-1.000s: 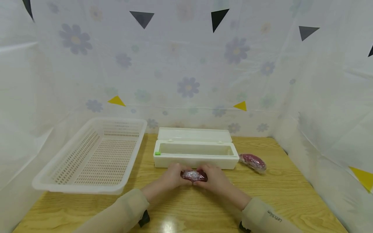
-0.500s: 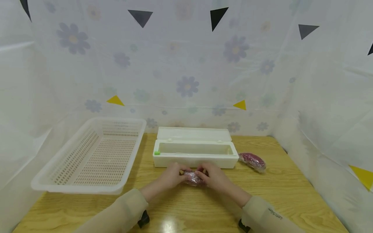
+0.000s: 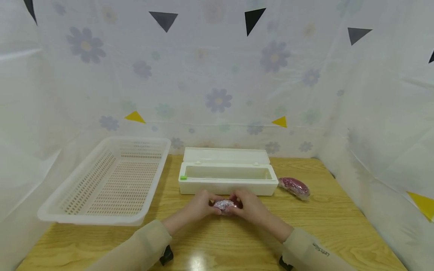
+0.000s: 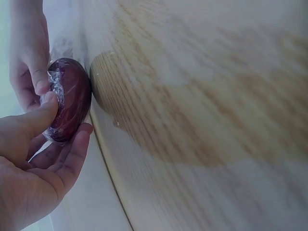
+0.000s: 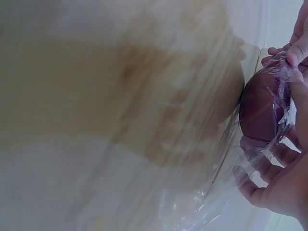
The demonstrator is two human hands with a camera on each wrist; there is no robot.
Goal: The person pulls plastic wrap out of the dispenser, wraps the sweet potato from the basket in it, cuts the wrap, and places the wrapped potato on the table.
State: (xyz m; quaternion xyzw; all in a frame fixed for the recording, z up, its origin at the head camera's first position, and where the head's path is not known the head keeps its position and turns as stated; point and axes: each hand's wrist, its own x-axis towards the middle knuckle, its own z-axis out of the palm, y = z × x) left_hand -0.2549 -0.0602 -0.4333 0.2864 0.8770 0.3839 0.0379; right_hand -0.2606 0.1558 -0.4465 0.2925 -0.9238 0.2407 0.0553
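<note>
Left hand (image 3: 198,205) and right hand (image 3: 249,207) curl fingers (image 4: 41,86) round the film-wrapped purple vegetable (image 3: 224,205).

1. Both grips, left (image 3: 200,205) and right (image 3: 249,207), close round a film-wrapped purple piece (image 3: 225,205) low over the bench (image 3: 217,241); little room shows between them.
2. Just beyond the grips stands the open white box (image 3: 226,177), its front wall blocking any straight forward pass.
3. Far to the left of the left grip sits the white basket (image 3: 108,180); bare bench lies between.
4. To the right of the right grip and farther back lies a second wrapped piece (image 3: 294,187), near the box's end.
5. Loose film (image 5: 231,163) seems to trail beneath the right grip, though that view is blurred.
6. Curtain walls (image 3: 383,131) enclose the bench.
</note>
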